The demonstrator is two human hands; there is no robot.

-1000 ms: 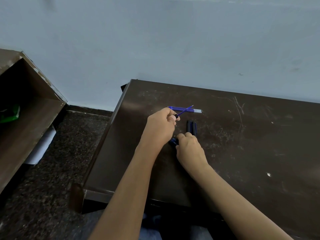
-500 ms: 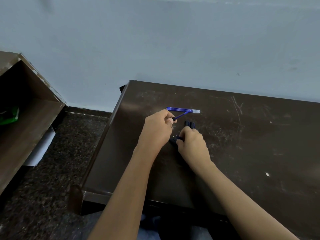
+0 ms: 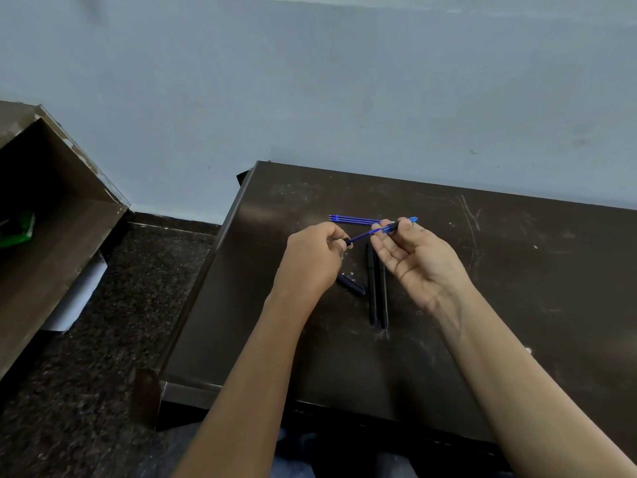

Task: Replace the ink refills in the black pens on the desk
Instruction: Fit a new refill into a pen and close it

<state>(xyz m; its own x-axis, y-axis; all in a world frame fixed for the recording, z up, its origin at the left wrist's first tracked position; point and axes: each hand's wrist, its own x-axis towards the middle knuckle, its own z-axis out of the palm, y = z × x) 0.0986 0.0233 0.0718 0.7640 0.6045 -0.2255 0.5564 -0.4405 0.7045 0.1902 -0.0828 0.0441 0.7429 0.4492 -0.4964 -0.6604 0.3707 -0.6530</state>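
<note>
Above the middle of the dark bench [image 3: 482, 305], both hands are raised with one refill [image 3: 365, 235] stretched between them. The left hand [image 3: 312, 258] is curled shut around a small black piece [image 3: 345, 241] at the refill's near end, most likely the pen's tip section, though too little of it shows to be sure. The right hand [image 3: 413, 260] is turned palm up, its fingertips [image 3: 387, 236] pinching the far end, where a brighter blue part [image 3: 401, 225] sticks out past them; its other fingers lie loose.

Below the hands, two black pens [image 3: 376, 288] lie side by side on the bench, touching or nearly so, and a short black cap or barrel piece [image 3: 351, 285] rests just to their left. Spare blue refills [image 3: 351, 220] lie in a tight bunch at the far side, close behind the right fingertips.

My judgement is that the refill is being drawn out of, or fed into, the black piece. To do this well, keep the two hands in one straight line along the refill, since the thin tube will bow or kink if the ends are pushed off axis. Pinch close to the black piece instead of at the far end so the tube stays stiff. Pull or push steadily without twisting. Keep the loose parts on the bench apart from the spares, so used and fresh refills are not mixed
</note>
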